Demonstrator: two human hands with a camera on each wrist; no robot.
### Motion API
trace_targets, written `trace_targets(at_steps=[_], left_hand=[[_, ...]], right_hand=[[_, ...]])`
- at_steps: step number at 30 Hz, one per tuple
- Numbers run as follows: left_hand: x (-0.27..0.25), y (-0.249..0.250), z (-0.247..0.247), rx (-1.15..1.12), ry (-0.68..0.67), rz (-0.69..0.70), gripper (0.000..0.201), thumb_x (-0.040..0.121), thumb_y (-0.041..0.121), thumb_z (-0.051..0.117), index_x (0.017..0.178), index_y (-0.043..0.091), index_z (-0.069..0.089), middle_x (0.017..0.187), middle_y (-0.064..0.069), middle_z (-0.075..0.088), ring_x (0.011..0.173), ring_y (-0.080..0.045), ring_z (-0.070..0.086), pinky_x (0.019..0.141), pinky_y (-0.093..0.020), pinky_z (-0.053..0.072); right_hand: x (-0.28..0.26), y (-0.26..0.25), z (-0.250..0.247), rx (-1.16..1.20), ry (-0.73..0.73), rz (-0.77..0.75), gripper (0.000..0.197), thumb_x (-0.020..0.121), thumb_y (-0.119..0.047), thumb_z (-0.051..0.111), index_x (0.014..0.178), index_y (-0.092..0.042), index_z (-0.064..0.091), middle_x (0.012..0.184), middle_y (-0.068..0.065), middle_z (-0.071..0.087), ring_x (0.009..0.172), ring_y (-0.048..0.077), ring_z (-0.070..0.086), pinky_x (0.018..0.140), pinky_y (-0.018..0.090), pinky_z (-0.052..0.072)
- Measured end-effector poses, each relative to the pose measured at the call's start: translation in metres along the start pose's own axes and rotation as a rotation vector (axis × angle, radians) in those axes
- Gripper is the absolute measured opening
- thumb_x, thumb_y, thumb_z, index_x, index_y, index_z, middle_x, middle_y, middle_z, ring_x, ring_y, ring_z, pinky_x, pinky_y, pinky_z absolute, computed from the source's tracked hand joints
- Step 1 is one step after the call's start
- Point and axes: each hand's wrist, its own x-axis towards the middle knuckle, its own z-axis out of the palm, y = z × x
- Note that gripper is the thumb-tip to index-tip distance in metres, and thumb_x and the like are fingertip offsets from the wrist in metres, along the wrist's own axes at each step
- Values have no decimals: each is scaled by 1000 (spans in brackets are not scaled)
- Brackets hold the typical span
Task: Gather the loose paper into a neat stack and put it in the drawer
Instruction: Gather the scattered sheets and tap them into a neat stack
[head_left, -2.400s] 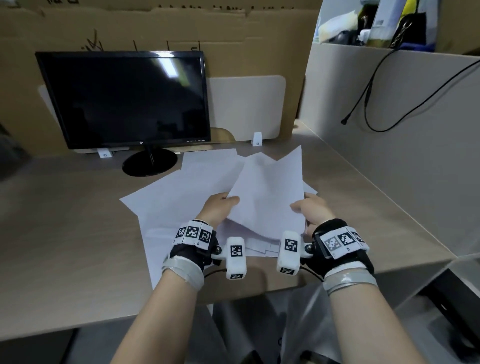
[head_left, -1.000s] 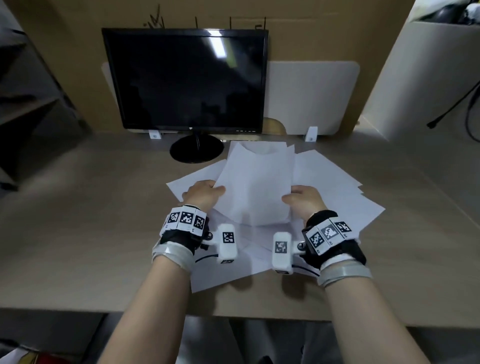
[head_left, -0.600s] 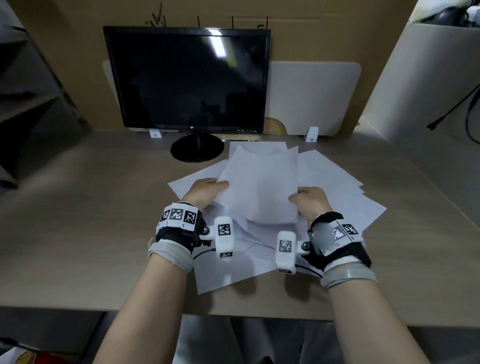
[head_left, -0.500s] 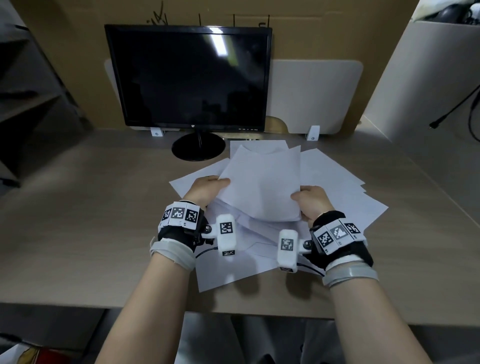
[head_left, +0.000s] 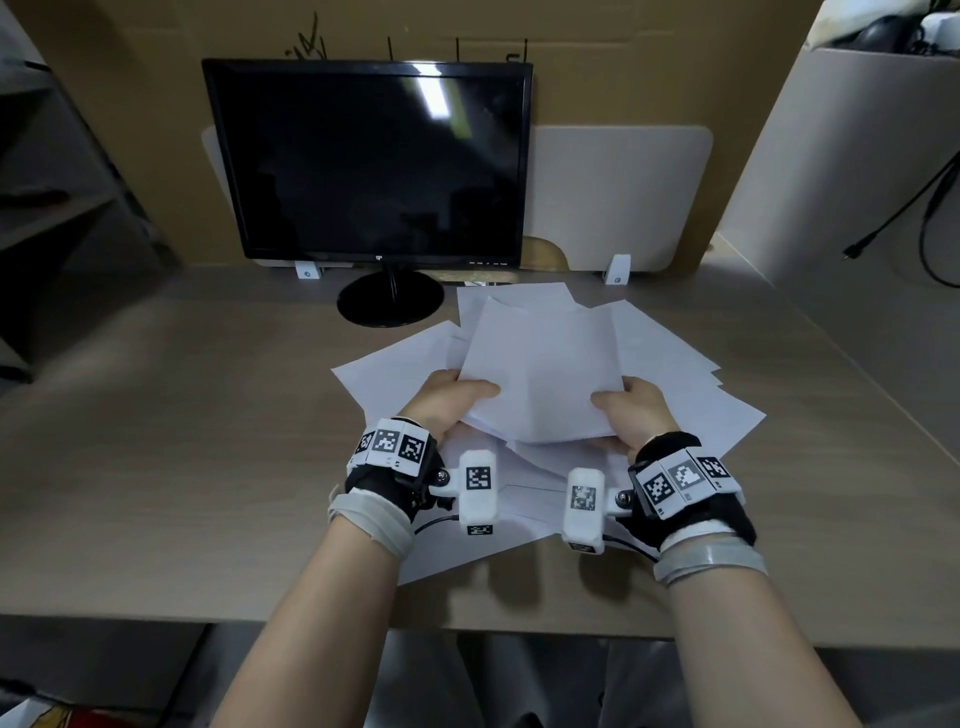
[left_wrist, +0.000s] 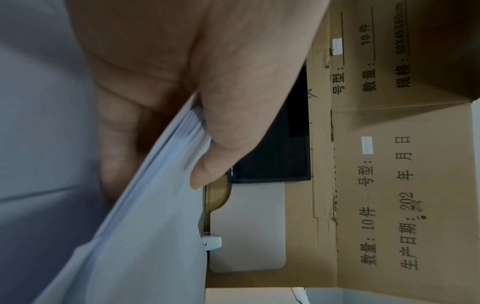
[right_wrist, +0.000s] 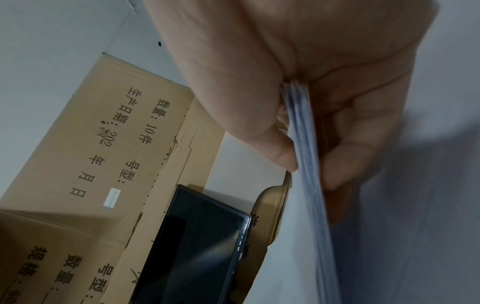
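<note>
A bundle of white sheets (head_left: 540, 374) is held tilted above the desk between both hands. My left hand (head_left: 451, 397) grips its left edge, thumb on top and fingers underneath, as the left wrist view shows on the paper bundle (left_wrist: 155, 205). My right hand (head_left: 631, 410) pinches the right edge; the right wrist view shows the sheet edges (right_wrist: 306, 156) fanned unevenly between thumb and fingers. More loose sheets (head_left: 685, 395) lie spread on the desk beneath and around the bundle. No drawer is in view.
A black monitor (head_left: 371, 161) on a round stand (head_left: 390, 299) sits just behind the papers. Cardboard walls (head_left: 130, 130) and a white divider panel (head_left: 618, 197) close the back; a grey partition (head_left: 852, 171) with cables closes the right. The desk edge (head_left: 156, 618) runs near me.
The view has swung left to face the monitor. The held bundle has been shifted and squared between my hands, staying lifted above the scattered sheets.
</note>
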Motion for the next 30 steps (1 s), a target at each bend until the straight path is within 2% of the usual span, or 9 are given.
trace_targets(at_steps=[5, 10, 13, 15, 18, 21, 24, 28, 30], left_hand=[[5, -4, 5, -15, -10, 63, 48, 91, -5, 60, 137, 10, 54, 128, -9, 67, 114, -30, 65, 101, -45, 54], [-1, -6, -11, -184, 100, 73, 85, 92, -10, 58, 162, 16, 18, 152, -8, 47, 128, -34, 57, 103, -44, 50], [-7, -13, -31, -314, 145, 37, 61, 93, -4, 61, 149, 7, 39, 132, -14, 63, 102, -34, 69, 73, -39, 60], [-11, -20, -45, -403, 140, 48, 41, 92, -5, 62, 133, -2, 57, 110, -16, 74, 88, -32, 74, 67, -37, 61], [-21, -23, -66, -486, 214, 79, 27, 91, -3, 65, 117, 3, 66, 92, -11, 76, 68, -22, 76, 58, -33, 60], [-33, -22, -80, -405, 277, 85, 24, 91, -5, 64, 115, 0, 65, 85, -11, 70, 49, -13, 70, 41, -23, 52], [-33, -36, -89, -380, 300, 37, 29, 88, -5, 64, 117, -7, 65, 95, -18, 72, 61, -23, 73, 43, -24, 54], [-40, -54, -86, -444, 324, -20, 35, 89, -1, 61, 123, -8, 55, 104, -23, 68, 74, -37, 70, 59, -45, 64], [-45, -56, -84, -442, 283, -20, 25, 93, -1, 58, 118, -6, 54, 103, -20, 65, 79, -38, 69, 59, -45, 64]], right_hand=[[-7, -2, 0, -47, 26, -22, 23, 93, 0, 49, 111, -9, 60, 107, 12, 66, 95, 30, 63, 88, 53, 56], [-13, -6, 14, -49, 19, -60, 22, 89, -3, 53, 106, -8, 66, 110, 16, 70, 101, 35, 66, 92, 54, 55], [-18, -13, 30, -24, 23, -94, 18, 89, -8, 57, 102, -5, 69, 101, 12, 71, 98, 33, 66, 90, 43, 55], [-20, -14, 40, -48, 38, -117, 15, 87, -23, 63, 97, -13, 70, 98, 4, 70, 100, 28, 62, 91, 35, 49], [-15, -11, 48, -78, 92, -92, 67, 68, -63, 59, 118, -19, 66, 117, 1, 67, 118, 33, 55, 107, 48, 42], [-10, -7, 52, -74, 103, -35, 88, 64, -72, 50, 129, -12, 57, 123, 6, 60, 119, 35, 52, 108, 52, 38], [-7, -1, 52, -59, 116, -21, 90, 53, -70, 52, 121, -11, 56, 119, 5, 58, 118, 34, 53, 107, 53, 40], [-15, 8, 50, -40, 122, -23, 89, 63, -47, 59, 143, -10, 46, 141, 11, 53, 131, 36, 44, 110, 52, 37], [-29, 8, 48, -36, 133, -25, 87, 71, -40, 62, 148, -8, 38, 146, 12, 48, 134, 36, 41, 111, 50, 36]])
